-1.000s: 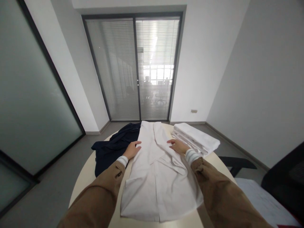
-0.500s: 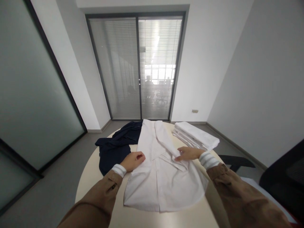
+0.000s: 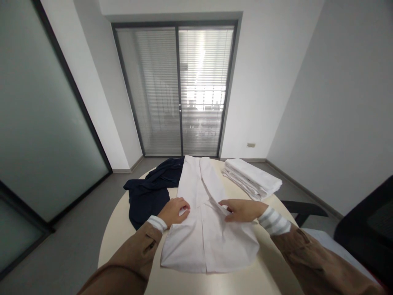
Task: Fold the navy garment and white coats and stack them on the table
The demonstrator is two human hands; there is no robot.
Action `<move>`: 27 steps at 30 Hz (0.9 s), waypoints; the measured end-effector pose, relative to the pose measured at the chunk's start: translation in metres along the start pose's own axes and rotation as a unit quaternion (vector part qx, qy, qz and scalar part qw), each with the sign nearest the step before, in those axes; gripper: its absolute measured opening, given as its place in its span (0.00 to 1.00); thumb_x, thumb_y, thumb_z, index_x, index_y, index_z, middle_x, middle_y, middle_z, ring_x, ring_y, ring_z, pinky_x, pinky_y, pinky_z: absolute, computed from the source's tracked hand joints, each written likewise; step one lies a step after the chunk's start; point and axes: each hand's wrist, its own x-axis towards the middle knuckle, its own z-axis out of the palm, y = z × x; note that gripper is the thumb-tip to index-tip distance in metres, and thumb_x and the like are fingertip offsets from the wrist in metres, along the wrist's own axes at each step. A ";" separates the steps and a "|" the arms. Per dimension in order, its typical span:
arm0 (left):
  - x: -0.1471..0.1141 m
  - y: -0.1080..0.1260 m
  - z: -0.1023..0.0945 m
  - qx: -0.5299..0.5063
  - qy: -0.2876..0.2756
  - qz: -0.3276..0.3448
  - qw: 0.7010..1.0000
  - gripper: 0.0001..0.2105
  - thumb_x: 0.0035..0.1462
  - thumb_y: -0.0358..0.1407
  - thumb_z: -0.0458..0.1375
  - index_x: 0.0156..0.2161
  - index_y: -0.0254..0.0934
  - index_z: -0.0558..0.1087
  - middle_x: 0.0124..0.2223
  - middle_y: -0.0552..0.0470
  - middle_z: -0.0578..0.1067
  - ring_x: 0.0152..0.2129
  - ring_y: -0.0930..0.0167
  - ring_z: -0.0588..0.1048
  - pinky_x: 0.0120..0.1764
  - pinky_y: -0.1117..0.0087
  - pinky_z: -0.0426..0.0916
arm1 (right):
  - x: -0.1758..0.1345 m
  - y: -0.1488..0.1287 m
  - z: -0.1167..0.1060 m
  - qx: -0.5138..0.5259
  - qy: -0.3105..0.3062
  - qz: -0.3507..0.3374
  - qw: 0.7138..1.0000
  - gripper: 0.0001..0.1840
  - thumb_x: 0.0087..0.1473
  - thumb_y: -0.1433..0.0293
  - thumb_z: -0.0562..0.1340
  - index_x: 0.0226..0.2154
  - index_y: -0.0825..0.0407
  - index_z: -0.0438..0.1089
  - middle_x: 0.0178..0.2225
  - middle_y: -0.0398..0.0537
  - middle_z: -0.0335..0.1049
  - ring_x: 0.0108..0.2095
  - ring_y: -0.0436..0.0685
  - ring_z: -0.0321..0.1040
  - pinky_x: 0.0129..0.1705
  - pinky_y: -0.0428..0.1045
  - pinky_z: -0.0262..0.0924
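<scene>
A white shirt lies lengthwise on the round table, its hem toward me and both sides partly turned in. My right hand is closed on the cloth of its right side, pinching it between thumb and fingers and drawing it inward. On the left edge of the shirt rests my left hand, its fingers loosely curved and the thumb apart from them. White cloth shows in that gap, and the fingertips touch the shirt.
Crumpled dark navy clothing lies at the left of the pale round table. A stack of folded white garments sits at the back right. A black chair stands to the right, its armrest near the table edge.
My right hand has moved inward and slightly toward me, pulling the shirt's right side further in. My left hand has shifted slightly right, its fingers a little more spread.
</scene>
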 end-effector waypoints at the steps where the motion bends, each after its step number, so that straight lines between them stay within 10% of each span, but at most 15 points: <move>1: 0.000 0.001 0.001 0.007 -0.002 0.003 1.000 0.07 0.58 0.35 0.56 0.39 0.38 0.75 0.36 0.50 0.75 0.35 0.67 0.72 0.40 0.67 0.63 | -0.001 -0.004 0.001 0.011 0.026 -0.008 1.000 0.37 0.55 0.61 0.62 0.64 0.57 0.58 0.54 0.62 0.71 0.51 0.64 0.70 0.55 0.55 0.61; 4: 0.000 0.002 0.002 0.021 -0.009 0.008 1.000 0.07 0.58 0.36 0.57 0.40 0.38 0.74 0.36 0.49 0.74 0.36 0.66 0.72 0.41 0.66 0.63 | 0.002 -0.015 0.009 0.036 0.074 -0.024 0.996 0.40 0.57 0.58 0.60 0.67 0.56 0.53 0.54 0.61 0.70 0.50 0.63 0.71 0.54 0.54 0.61; 14: -0.003 0.010 -0.006 0.034 -0.020 0.017 0.999 0.08 0.55 0.39 0.61 0.37 0.38 0.72 0.37 0.49 0.74 0.36 0.65 0.71 0.40 0.67 0.62 | 0.017 -0.016 0.035 0.014 -0.071 -0.016 0.997 0.61 0.39 0.52 0.72 0.69 0.55 0.48 0.42 0.54 0.75 0.42 0.64 0.72 0.46 0.54 0.63; 18: -0.002 0.017 -0.007 0.025 -0.063 0.000 0.998 0.08 0.54 0.38 0.61 0.27 0.38 0.69 0.29 0.52 0.72 0.29 0.68 0.70 0.35 0.69 0.60 | 0.011 -0.018 0.031 0.004 -0.060 -0.037 0.997 0.50 0.49 0.51 0.67 0.67 0.56 0.53 0.41 0.54 0.75 0.40 0.62 0.72 0.44 0.53 0.63; 27: -0.003 0.013 -0.001 -0.126 -0.052 -0.069 0.988 0.13 0.65 0.34 0.46 0.43 0.39 0.73 0.30 0.54 0.76 0.27 0.71 0.73 0.34 0.72 0.63 | 0.033 -0.067 0.081 -0.003 0.184 -0.221 0.958 0.29 0.51 0.62 0.68 0.55 0.50 0.67 0.52 0.55 0.70 0.51 0.63 0.66 0.53 0.55 0.60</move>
